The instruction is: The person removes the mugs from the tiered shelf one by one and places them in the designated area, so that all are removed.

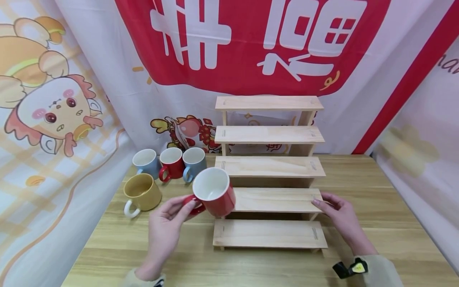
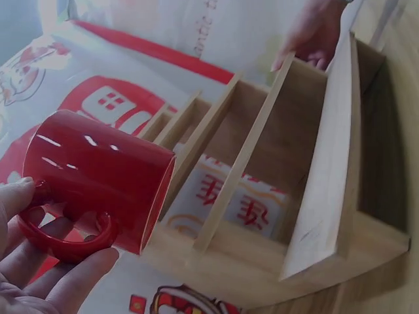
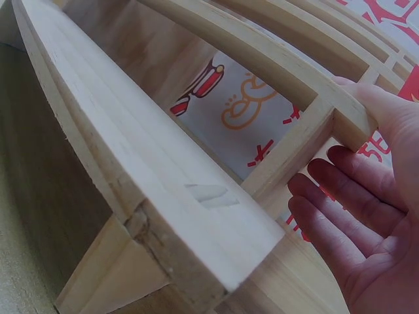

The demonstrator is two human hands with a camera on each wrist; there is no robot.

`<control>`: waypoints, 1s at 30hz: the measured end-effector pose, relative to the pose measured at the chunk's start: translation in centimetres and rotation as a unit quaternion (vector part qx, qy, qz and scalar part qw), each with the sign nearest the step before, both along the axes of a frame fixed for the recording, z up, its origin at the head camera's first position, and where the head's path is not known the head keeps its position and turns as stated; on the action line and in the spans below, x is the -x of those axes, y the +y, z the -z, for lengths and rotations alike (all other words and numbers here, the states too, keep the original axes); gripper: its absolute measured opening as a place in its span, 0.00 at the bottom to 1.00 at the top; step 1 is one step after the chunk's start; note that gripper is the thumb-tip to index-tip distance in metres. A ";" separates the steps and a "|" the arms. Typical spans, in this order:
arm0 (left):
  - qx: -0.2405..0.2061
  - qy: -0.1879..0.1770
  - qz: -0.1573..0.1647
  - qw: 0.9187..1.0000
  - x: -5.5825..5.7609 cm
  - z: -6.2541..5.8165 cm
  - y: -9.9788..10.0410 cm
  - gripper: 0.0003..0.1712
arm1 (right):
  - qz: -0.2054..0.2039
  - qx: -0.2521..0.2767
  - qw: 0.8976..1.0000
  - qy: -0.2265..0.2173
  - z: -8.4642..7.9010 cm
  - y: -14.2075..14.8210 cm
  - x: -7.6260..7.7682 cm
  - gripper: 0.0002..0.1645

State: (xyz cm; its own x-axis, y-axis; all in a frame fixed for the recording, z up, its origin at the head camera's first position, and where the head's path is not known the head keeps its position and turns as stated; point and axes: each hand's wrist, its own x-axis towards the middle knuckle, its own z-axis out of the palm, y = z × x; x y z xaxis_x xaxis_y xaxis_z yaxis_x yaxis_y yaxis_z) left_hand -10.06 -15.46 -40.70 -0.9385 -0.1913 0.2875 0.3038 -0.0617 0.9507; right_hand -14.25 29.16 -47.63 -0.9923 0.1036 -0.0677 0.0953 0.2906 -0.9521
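Observation:
In the head view my left hand [image 1: 166, 227] grips a red mug [image 1: 218, 201] by its handle, white inside, tilted in front of the left end of the wooden tiered rack [image 1: 270, 233]. The left wrist view shows the fingers [image 2: 82, 281] curled through the handle of this mug [image 2: 98, 176]. My right hand [image 1: 338, 213] holds the right end of the rack's second-lowest shelf. Seen from the right wrist, its thumb lies on the board and the other fingers [image 3: 347, 222] are beside and below the board's end.
Left of the rack stand a yellow mug [image 1: 143, 193] with a white handle, another red mug [image 1: 172, 163] and two light blue mugs [image 1: 195, 161], [image 1: 147, 161]. The wooden table [image 1: 365, 179] meets printed cloth walls [image 1: 118, 71] at the back and sides.

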 end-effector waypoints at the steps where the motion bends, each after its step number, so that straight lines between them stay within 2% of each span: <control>1: -0.005 0.003 -0.009 1.000 0.1 -0.1 -0.4 0.11 | 0.000 0.003 1.000 0.000 0.0 0.0 0.0 0.36; 9: -0.034 0.008 -0.081 0.996 0.8 -0.4 -3.3 0.12 | 0.004 0.007 1.000 0.003 0.2 0.1 0.0 0.36; 13: -0.043 0.001 -0.122 0.992 1.2 -0.2 -4.4 0.14 | 0.005 0.004 1.000 0.007 0.2 0.1 0.0 0.36; 17: -0.058 -0.012 -0.146 0.987 1.6 0.3 -5.3 0.16 | 0.006 0.003 1.000 0.010 0.1 0.1 0.0 0.36; 22: -0.065 -0.028 -0.163 0.984 2.2 1.8 -6.1 0.18 | 0.001 0.012 1.000 0.010 0.1 0.1 -0.1 0.35; 30: -0.057 -0.058 -0.188 0.979 3.3 5.4 -7.0 0.18 | 0.003 0.005 1.000 0.002 0.1 0.0 0.0 0.35</control>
